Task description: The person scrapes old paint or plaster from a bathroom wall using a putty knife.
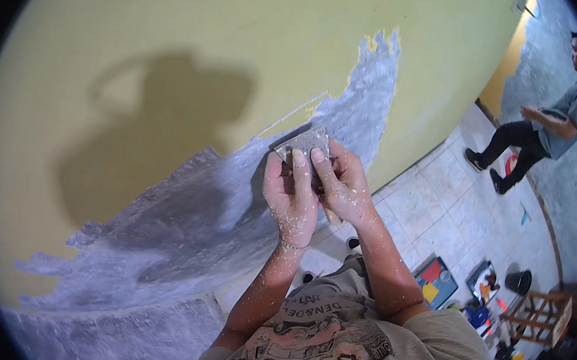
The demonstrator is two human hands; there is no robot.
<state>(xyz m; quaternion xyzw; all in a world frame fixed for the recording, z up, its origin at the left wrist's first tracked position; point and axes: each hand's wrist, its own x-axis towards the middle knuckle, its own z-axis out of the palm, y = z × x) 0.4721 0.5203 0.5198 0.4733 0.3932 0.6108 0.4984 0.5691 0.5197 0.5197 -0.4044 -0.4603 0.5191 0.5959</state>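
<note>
Both my hands are closed around a scraper [307, 142] with a broad, flat grey blade. My left hand [292, 190] grips it from the left, thumb laid along the blade. From the right, my right hand [344, 183] presses its thumb on the same blade. Most of the handle is hidden by my fingers. The blade's edge meets the wall, or nearly so, where yellow paint [292, 64] borders a bare grey patch [369, 84]. A thin whitish strip [287, 116] runs along that border. Pale flakes speckle my hands and forearms.
To the right, a person [557, 128] stands on the tiled floor [431, 192]. Lower right are a blue tray [437, 287] with red and yellow pieces, a second tray [480, 280], a dark bucket [518, 281], a wooden stool [537, 318] and scattered tools [479, 314].
</note>
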